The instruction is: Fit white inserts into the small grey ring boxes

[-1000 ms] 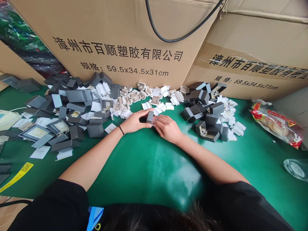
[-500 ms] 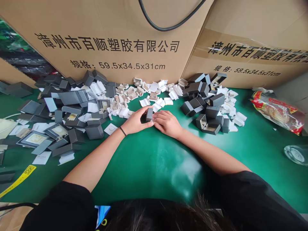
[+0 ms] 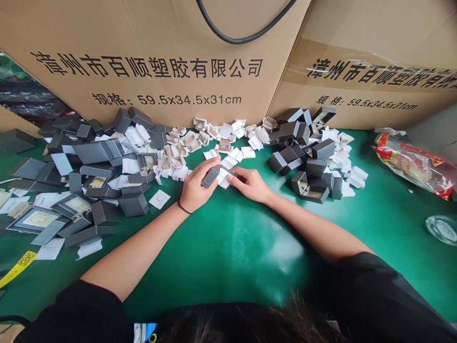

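Note:
A small dark grey jewelry box [image 3: 210,176] is in my left hand [image 3: 195,185], whose fingers and thumb wrap its left part. My right hand [image 3: 253,185] is curled at the box's right side, thumb and fingers pinched on its edge. The box looks parted between the hands. Something white [image 3: 223,177] shows there; whether it is an insert in the box or a loose piece behind it, I cannot tell. Just beyond the hands lie folded white card inserts [image 3: 233,156]. A small white card [image 3: 159,199] lies left of my left wrist.
Dark boxes, some open, heap up on the left [image 3: 93,152] and the right [image 3: 316,169] of the green table [image 3: 214,257]. Large cartons [image 3: 171,28] stand behind. A red food packet [image 3: 416,164] and a glass dish [image 3: 442,229] are at the right.
The box has turned from upright to tilted, and it now looks parted. My right hand has shifted slightly, its thumb lifted to the box's edge. The view has swung a little to the right.

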